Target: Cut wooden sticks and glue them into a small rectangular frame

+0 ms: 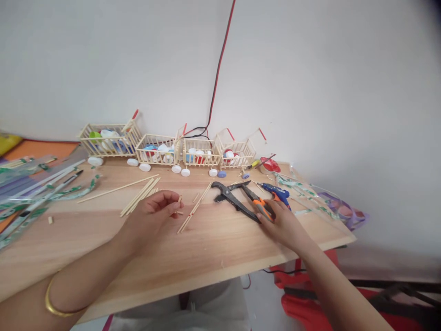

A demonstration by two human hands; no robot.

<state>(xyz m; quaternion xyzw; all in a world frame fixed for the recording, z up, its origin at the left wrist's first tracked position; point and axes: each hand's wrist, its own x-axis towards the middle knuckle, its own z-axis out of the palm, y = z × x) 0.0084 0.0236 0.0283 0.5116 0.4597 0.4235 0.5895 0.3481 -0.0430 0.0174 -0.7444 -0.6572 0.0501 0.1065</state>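
Note:
My left hand (154, 212) is closed over the middle of the table, pinching short pieces of wooden stick (179, 199) between thumb and fingers. To the right, my right hand (283, 225) has its fingers around the handles of an orange-and-black-handled tool (261, 205), which lies on the table; whether it is scissors or pliers is unclear. Black pincers (232, 198) lie just left of that tool, and a blue glue gun (276, 190) is behind my right hand. Between my hands are thin wooden sticks (193, 210) with red marks. More sticks (139, 195) lie behind my left hand.
Several small stick-built carts (156, 156) with white or blue wheels and colourful caps inside stand along the wall. Plastic packaging and a marker pen (69, 180) cover the left side. A red cap-like dish (269, 164) and clear wrappers (298, 188) lie at the right.

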